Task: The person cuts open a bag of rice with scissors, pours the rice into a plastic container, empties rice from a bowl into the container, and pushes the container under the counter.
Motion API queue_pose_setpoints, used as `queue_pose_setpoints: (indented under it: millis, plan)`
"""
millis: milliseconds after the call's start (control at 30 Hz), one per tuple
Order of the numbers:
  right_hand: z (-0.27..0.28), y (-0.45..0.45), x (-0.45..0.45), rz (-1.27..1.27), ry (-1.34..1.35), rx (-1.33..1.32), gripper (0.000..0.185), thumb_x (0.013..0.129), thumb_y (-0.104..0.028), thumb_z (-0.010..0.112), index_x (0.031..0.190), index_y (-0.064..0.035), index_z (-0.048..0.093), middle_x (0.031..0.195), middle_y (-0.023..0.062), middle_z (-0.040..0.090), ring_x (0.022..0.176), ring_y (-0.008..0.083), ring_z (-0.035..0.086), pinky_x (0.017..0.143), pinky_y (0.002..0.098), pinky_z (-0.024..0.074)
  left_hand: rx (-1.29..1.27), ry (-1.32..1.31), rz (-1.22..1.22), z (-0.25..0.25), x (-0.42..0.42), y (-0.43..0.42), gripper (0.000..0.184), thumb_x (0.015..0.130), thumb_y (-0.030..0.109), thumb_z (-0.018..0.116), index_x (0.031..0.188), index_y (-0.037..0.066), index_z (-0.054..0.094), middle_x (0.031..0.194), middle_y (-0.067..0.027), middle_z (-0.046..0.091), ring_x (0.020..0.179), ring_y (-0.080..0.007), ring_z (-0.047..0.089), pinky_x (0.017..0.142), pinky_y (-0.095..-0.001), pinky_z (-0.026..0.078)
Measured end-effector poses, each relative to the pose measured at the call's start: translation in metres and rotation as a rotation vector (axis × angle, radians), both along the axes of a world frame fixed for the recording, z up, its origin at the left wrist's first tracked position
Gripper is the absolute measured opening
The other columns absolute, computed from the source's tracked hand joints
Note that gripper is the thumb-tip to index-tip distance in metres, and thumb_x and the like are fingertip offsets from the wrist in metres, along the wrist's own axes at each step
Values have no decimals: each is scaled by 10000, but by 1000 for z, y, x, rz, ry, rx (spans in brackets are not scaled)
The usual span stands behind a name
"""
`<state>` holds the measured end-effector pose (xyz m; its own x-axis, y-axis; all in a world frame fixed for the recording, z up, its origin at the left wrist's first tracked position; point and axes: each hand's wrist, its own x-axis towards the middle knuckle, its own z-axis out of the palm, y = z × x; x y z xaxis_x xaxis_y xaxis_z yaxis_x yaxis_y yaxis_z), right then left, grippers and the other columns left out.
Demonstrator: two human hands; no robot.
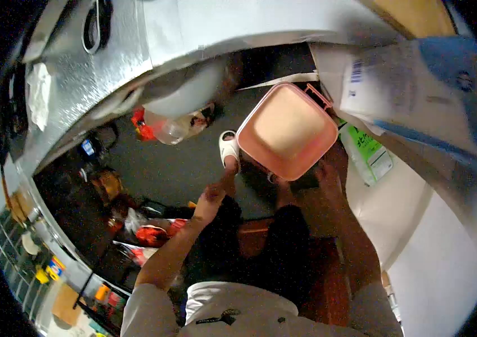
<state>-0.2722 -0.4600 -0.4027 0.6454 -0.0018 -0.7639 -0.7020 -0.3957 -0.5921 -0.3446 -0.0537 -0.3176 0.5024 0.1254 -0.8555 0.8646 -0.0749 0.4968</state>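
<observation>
A square pink container (289,130) with a pale fill inside has a handle at its upper right corner. My right hand (326,173) is at the container's lower right edge; its fingers are dim and partly hidden, so its grip is unclear. Beyond my left knee, my left hand (210,201) is closed, apart from the container, with nothing visible in it. A white slipper (229,147) is on my left foot, left of the container, which covers the front of my right foot.
A metallic counter (193,25) curves across the top. On the right are a large white-and-blue bag (387,90) and a green-and-white packet (366,154). Plastic bags (174,128) lie on the dark floor (154,168). Red packages (151,235) are at lower left.
</observation>
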Motion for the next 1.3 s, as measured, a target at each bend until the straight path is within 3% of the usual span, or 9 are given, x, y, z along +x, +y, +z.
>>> queue_pose_setpoints:
  millis: [67, 200, 267, 433, 667, 700, 767, 967, 1300]
  plan:
    - [-43, -26, 31, 315, -268, -277, 421, 859, -159, 612, 1239, -5, 518, 998, 80, 609, 960, 197, 582, 808, 306, 469, 27, -211, -407, -65, -30, -10, 413, 916, 292, 543, 1231, 36, 463, 1086, -123, 571, 987, -235, 558, 855, -358, 453]
    - [-67, -25, 121, 374, -661, -400, 415, 869, -193, 599, 1237, -18, 520, 1104, 146, 602, 1046, 268, 582, 879, 353, 464, 35, 146, -358, -123, -16, -59, 505, 914, 317, 538, 1310, 39, 395, 1251, -141, 511, 1125, -271, 507, 959, -362, 397]
    - [-78, -17, 156, 359, -583, -406, 413, 874, -211, 596, 1229, -13, 523, 1160, 160, 580, 1084, 284, 559, 915, 364, 441, 46, -102, 67, -129, -7, -79, 509, 851, 258, 654, 1263, 24, 471, 1186, -125, 581, 1157, -217, 500, 1015, -364, 350]
    - [-89, 14, 220, 518, -585, -518, 429, 897, -272, 562, 1224, 2, 518, 1282, 175, 511, 1192, 311, 478, 1009, 388, 359, 37, -162, 99, -209, -23, -83, 550, 866, 253, 638, 1321, 42, 413, 1277, -77, 522, 1209, -219, 443, 1042, -353, 306]
    - [-94, 6, 233, 859, -736, -343, 471, 958, -408, 409, 1188, -17, 535, 1068, 193, 590, 1013, 296, 559, 920, 382, 408, -918, -38, 975, -250, -23, -85, 510, 945, 379, 488, 1345, 73, 406, 1298, -92, 481, 1149, -220, 462, 998, -344, 327]
    - [-85, 1, 238, 668, -345, -221, 452, 950, -412, 426, 1126, -16, 555, 1005, 180, 598, 946, 291, 569, 860, 384, 426, -959, -13, 1095, -248, -18, -88, 517, 950, 403, 469, 1340, 69, 409, 1288, -100, 482, 1123, -241, 480, 972, -372, 359]
    - [-79, 2, 231, 480, 34, -105, 440, 942, -417, 442, 1064, -15, 575, 942, 166, 607, 880, 287, 579, 801, 385, 444, -855, 3, 951, -233, -12, -92, 506, 938, 439, 470, 1295, 80, 449, 1219, -85, 518, 1063, -225, 503, 908, -360, 384]
    - [-107, 39, 177, 429, -826, -366, 357, 889, -258, 573, 1156, -25, 529, 1074, 163, 590, 979, 330, 570, 859, 417, 445, -380, 125, 498, -208, -3, -121, 397, 934, 392, 494, 1188, 90, 534, 1067, -76, 578, 973, -176, 530, 794, -304, 429]
    - [-155, 13, 186, 713, -803, -307, 475, 899, -65, 479, 1357, -3, 369, 1346, 196, 444, 1248, 327, 422, 1041, 391, 324, -368, -9, 666, -253, -2, -159, 544, 918, 325, 521, 1321, 22, 317, 1165, -135, 528, 1056, -262, 524, 870, -355, 434]
